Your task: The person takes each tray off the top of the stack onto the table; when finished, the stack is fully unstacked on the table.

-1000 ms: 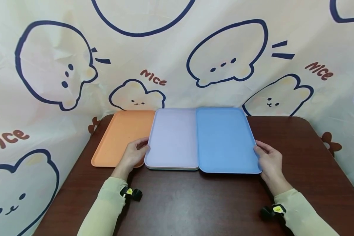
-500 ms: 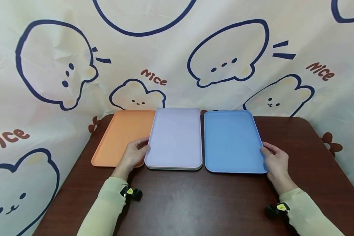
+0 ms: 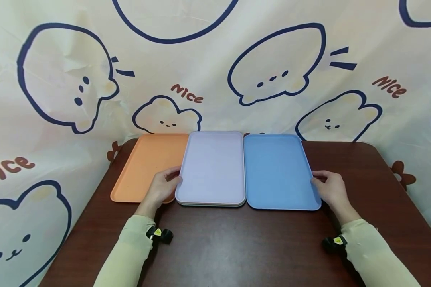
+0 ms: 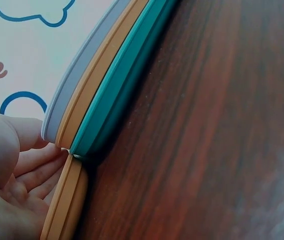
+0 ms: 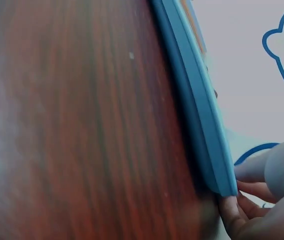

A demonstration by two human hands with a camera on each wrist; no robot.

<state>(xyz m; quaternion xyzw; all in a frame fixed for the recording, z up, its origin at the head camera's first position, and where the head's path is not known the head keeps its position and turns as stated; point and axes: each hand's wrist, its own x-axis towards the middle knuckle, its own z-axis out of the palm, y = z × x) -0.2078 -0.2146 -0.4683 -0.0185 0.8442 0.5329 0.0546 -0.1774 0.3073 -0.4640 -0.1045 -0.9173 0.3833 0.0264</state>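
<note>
A blue tray (image 3: pixel 281 171) lies flat on the table, just right of a stack topped by a lavender tray (image 3: pixel 212 169). My right hand (image 3: pixel 332 189) holds the blue tray's right rim, thumb and fingers at its edge; in the right wrist view some fingertips (image 5: pixel 230 206) sit low beside the rim. At the stack's left edge my left hand (image 3: pixel 162 186) grips with thumb and fingers. Under the lavender tray, the left wrist view shows an orange tray (image 4: pixel 90 94) and a teal tray (image 4: pixel 113 102). How far the left fingers reach under the rims is hidden.
Another orange tray (image 3: pixel 143 171) lies on the left, partly behind my left hand and beside the stack. The dark brown wooden table (image 3: pixel 237 247) carries everything. A cartoon-printed cloth (image 3: pixel 208 63) hangs behind and at the sides.
The blue tray has slid right off the lavender one and down onto the table, then shifted slightly back left towards the stack. My right hand moved with it. My left hand stays put.
</note>
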